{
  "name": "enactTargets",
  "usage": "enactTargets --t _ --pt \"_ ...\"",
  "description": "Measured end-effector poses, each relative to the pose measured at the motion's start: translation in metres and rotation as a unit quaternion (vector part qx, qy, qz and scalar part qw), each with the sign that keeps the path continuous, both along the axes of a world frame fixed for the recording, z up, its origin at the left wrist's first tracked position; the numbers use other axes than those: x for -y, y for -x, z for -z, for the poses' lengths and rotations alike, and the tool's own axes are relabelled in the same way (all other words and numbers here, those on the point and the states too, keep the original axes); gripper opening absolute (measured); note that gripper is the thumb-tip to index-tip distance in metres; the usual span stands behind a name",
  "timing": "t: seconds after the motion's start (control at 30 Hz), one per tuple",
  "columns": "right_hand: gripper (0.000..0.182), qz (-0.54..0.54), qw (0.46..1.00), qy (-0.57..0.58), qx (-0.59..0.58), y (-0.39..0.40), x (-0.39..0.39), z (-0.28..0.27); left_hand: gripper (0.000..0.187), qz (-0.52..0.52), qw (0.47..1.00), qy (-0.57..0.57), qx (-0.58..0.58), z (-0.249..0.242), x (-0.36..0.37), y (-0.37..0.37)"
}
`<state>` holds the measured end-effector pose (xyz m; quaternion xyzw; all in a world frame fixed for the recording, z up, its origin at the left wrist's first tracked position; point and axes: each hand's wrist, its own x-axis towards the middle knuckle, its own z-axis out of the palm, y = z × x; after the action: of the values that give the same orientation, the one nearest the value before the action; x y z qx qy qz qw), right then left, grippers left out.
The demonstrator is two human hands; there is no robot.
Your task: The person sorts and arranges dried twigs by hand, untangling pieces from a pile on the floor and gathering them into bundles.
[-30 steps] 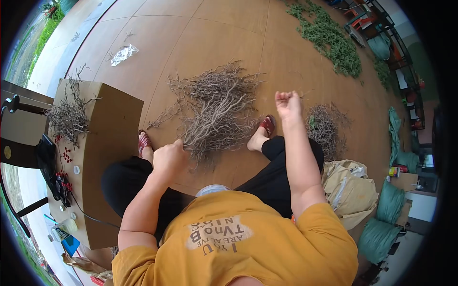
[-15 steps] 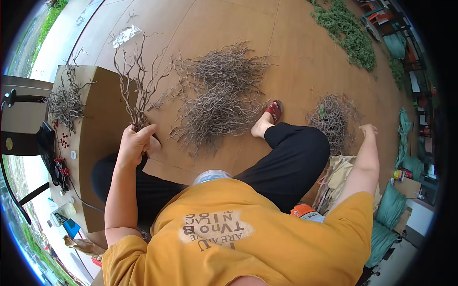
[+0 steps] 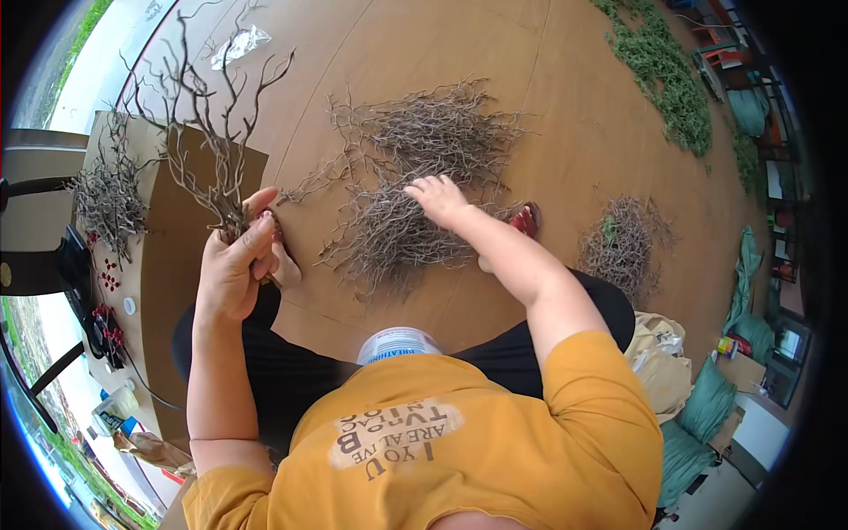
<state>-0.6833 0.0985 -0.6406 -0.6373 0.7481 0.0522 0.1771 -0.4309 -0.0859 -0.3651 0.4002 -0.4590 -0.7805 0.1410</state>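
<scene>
My left hand (image 3: 228, 281) is closed round the base of a bunch of twisted bare twigs (image 3: 221, 177), which fans out upward at the left. Over the middle of the floor my right hand (image 3: 439, 202) has its fingers stretched out and holds nothing. It overlaps the near heap of grey-brown twigs (image 3: 380, 231) in this view. Just beyond lies a far heap of similar twigs (image 3: 442, 131), its near side meeting the first heap.
A cardboard box (image 3: 181, 230) at the left carries more twigs (image 3: 110, 194) and red berry sprigs. Another twig pile (image 3: 623, 247) lies to the right, green foliage (image 3: 662, 75) at the far right. A lidded tub (image 3: 397, 343) sits between my legs.
My right hand has swung from the far right to over the middle twig heaps. My left hand has tipped the bunch of twigs slightly left and raised it toward me.
</scene>
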Motion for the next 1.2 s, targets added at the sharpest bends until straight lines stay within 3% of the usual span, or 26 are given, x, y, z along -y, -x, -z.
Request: enactTargets --t 0.03,0.07,0.13,0.2,0.23,0.33,0.4,0.43,0.5,0.57,0.67,0.7,0.77,0.93,0.97,1.07,1.17,1.2 --pt "0.040 -0.033 0.994 0.059 -0.091 -0.018 0.002 0.038 0.041 0.005 1.000 -0.001 0.002 0.000 0.006 -0.004" --pt "0.038 -0.055 0.991 0.030 -0.121 -0.028 0.006 0.043 0.039 0.011 1.000 -0.002 0.003 0.000 0.010 -0.008" --pt "0.028 -0.044 0.991 -0.080 -0.098 -0.034 0.015 0.042 0.030 -0.007 1.000 0.009 0.019 -0.001 0.014 -0.014" --pt "0.020 -0.086 0.995 -0.028 -0.035 -0.029 0.020 0.026 0.026 -0.018 0.999 0.010 0.045 -0.001 0.015 -0.020" --pt "0.016 -0.109 0.994 -0.005 -0.005 -0.027 0.020 0.007 0.021 -0.021 0.999 0.002 0.039 -0.002 0.015 -0.024" --pt "0.012 -0.030 0.996 0.011 0.079 -0.018 0.022 -0.112 0.018 -0.038 0.999 0.000 0.009 -0.008 0.016 -0.036" --pt "0.022 0.068 0.980 0.075 0.173 -0.006 0.012 -0.173 0.012 -0.049 0.999 0.004 -0.008 -0.014 0.013 -0.041" --pt "0.022 0.103 0.971 0.050 0.209 0.004 0.006 -0.192 0.012 -0.050 0.998 0.005 -0.025 -0.013 0.012 -0.043" --pt "0.020 0.216 0.920 0.013 0.326 0.009 -0.005 -0.229 0.014 -0.055 0.997 0.002 -0.049 -0.013 0.005 -0.044" --pt "0.020 0.357 0.802 -0.012 0.479 -0.006 -0.025 -0.262 0.018 -0.063 0.996 -0.009 -0.059 -0.012 -0.007 -0.044" --pt "0.021 0.408 0.742 0.088 0.525 -0.037 -0.051 -0.280 0.020 -0.063 0.995 -0.025 -0.077 -0.011 -0.028 -0.037" --pt "0.020 0.403 0.747 0.088 0.521 -0.047 -0.057 -0.292 0.021 -0.072 0.995 -0.034 -0.059 -0.015 -0.038 -0.032" --pt "0.016 0.384 0.749 0.159 0.516 -0.058 -0.075 -0.262 0.018 -0.043 0.994 -0.051 -0.089 0.002 -0.055 -0.030" --pt "0.020 0.426 0.739 0.238 0.465 -0.093 -0.079 -0.256 0.022 -0.022 0.995 -0.090 -0.031 0.019 -0.102 -0.016" --pt "0.022 0.384 0.780 0.292 0.397 -0.088 -0.080 -0.231 0.025 -0.022 0.996 -0.080 -0.039 0.018 -0.109 -0.013" --pt "0.022 0.342 0.818 0.331 0.324 -0.100 -0.069 -0.243 0.035 -0.017 0.997 -0.052 -0.059 0.029 -0.123 0.002" --pt "0.018 0.258 0.843 0.272 0.385 -0.106 -0.064 -0.240 0.029 -0.001 0.999 -0.015 -0.033 0.036 -0.126 0.016" --pt "0.020 0.268 0.799 0.284 0.457 -0.107 -0.061 -0.238 0.027 -0.005 1.000 -0.016 -0.026 0.035 -0.124 0.018"
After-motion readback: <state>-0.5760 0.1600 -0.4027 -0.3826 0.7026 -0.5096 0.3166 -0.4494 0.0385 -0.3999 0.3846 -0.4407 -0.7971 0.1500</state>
